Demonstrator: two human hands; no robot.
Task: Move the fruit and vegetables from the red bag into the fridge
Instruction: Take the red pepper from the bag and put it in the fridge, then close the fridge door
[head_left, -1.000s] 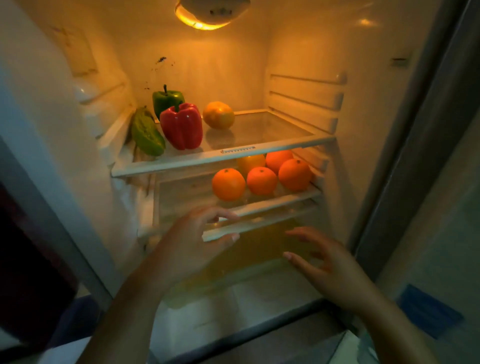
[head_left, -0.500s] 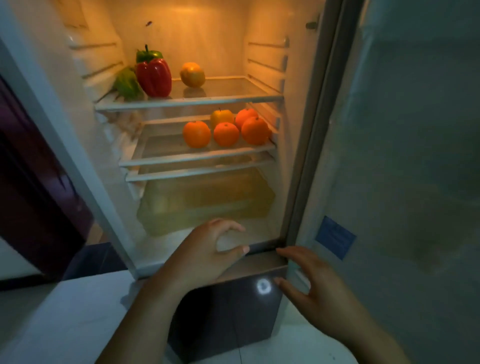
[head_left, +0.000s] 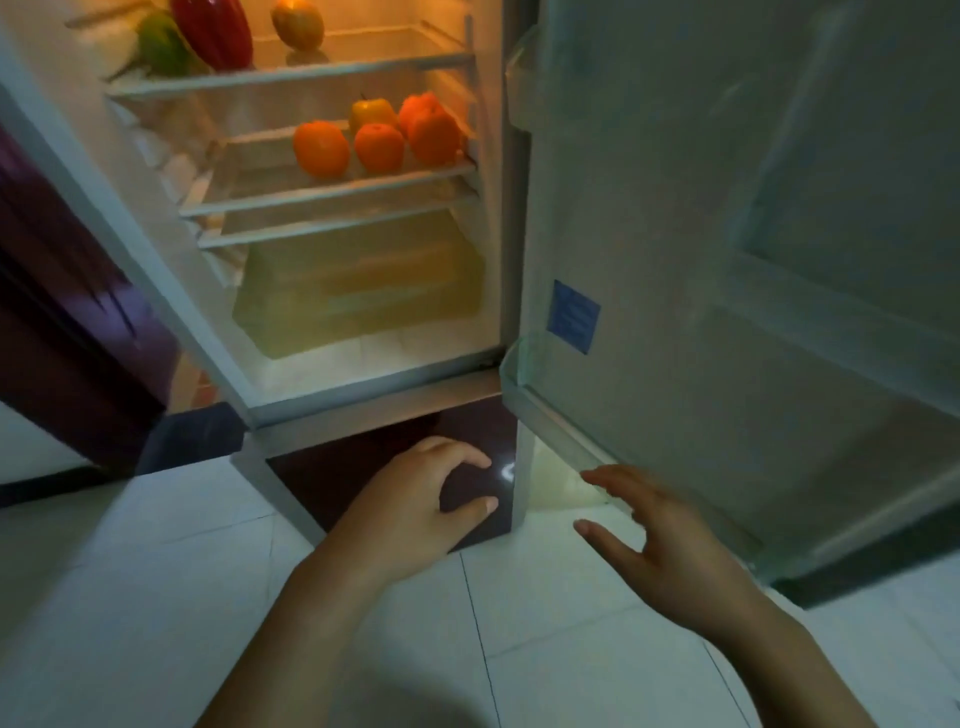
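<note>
The fridge (head_left: 363, 387) stands open and lit inside. Its upper shelf holds a red pepper (head_left: 213, 31), a green vegetable (head_left: 161, 49) and an orange-yellow fruit (head_left: 297, 23). On the shelf below lie three oranges (head_left: 321, 148) and a yellow fruit (head_left: 370, 111) behind them. My left hand (head_left: 415, 509) hovers low in front of the dark lower panel, fingers loosely curled, holding nothing. My right hand (head_left: 654, 540) is beside it under the door's bottom edge, fingers spread and empty. The red bag is out of view.
The open fridge door (head_left: 727, 260) fills the right side, with a blue sticker (head_left: 573, 316) and a door rack (head_left: 524, 384) at its bottom. A clear drawer (head_left: 358, 291) sits at the fridge's bottom. White floor tiles (head_left: 130, 597) lie below; dark furniture (head_left: 57, 312) stands at left.
Both hands have drawn back out of the fridge and dropped to the level of its lower panel. The view has pulled back and tilted down toward the floor.
</note>
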